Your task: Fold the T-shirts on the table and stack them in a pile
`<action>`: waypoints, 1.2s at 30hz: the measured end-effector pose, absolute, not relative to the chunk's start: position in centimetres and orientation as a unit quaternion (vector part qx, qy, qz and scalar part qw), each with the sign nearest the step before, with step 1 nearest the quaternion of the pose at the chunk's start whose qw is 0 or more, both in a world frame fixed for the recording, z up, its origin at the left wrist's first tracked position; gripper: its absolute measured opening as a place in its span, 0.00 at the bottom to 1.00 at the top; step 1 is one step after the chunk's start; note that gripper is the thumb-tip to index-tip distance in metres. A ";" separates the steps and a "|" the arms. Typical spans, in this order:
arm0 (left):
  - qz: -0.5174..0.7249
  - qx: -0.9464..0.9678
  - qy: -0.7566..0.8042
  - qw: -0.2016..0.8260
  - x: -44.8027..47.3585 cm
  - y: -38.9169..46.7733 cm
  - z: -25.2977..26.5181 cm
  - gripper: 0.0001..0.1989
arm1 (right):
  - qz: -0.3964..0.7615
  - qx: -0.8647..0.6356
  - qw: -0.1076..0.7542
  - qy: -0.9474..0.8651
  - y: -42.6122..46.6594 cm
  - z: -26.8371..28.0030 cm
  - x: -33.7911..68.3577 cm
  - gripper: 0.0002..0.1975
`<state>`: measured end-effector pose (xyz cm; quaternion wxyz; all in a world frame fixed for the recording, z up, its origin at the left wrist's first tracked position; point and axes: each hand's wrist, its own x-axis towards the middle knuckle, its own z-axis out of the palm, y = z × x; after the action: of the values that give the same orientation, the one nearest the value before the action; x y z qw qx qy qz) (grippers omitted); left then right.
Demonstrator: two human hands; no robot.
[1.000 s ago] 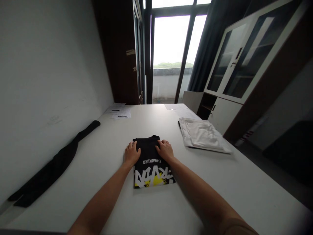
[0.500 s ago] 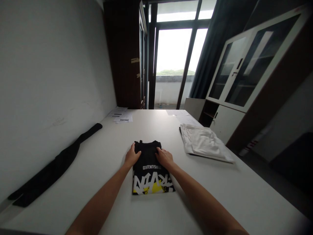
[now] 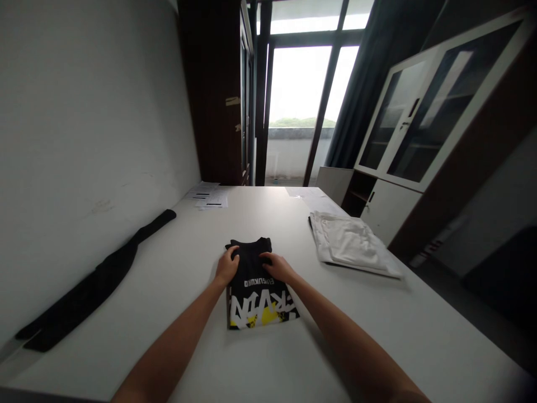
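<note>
A black T-shirt (image 3: 248,270), folded into a rectangle, lies on the white table in front of me. Upside-down white lettering and a yellow print cover its near half, and its collar edge points away from me. My left hand (image 3: 227,266) grips the far left part, with the thumb on top and the fingers curled at the edge. On the far right part, my right hand (image 3: 278,267) pinches the cloth between thumb and fingers. Some fingertips are hidden in the dark fabric.
To the right lies a stack of folded white clothes (image 3: 352,240) with something dark beneath. A long black garment (image 3: 104,280) stretches along the left wall. Paper sheets (image 3: 212,196) rest at the table's far left, more papers (image 3: 308,194) at the far right. A cabinet (image 3: 394,123) stands beyond the right edge.
The shirt's collar end has shifted slightly left and away from me, so the shirt sits a little skewed. My right hand has moved left with it; my left hand has barely moved.
</note>
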<state>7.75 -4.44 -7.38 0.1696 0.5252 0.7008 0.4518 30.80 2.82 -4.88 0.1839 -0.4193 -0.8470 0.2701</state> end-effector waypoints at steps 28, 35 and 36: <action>0.597 0.436 0.462 0.490 10.2 -4.9 -6.5 0.33 | 0.231 -0.441 0.186 -0.847 -0.6 -4.5 28.1 0.18; 0.633 0.411 0.500 0.424 9.4 -4.3 -7.8 0.32 | 0.163 -0.505 0.137 -0.836 -1.8 -4.1 27.3 0.13; 0.629 0.415 0.514 0.410 9.4 -4.2 -8.1 0.31 | 0.156 -0.509 0.135 -0.836 -1.8 -4.1 27.2 0.14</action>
<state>9.43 -4.18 -8.08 0.4101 0.4145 0.5143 0.6288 27.16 -1.76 -4.07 0.1351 -0.5086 -0.8358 0.1563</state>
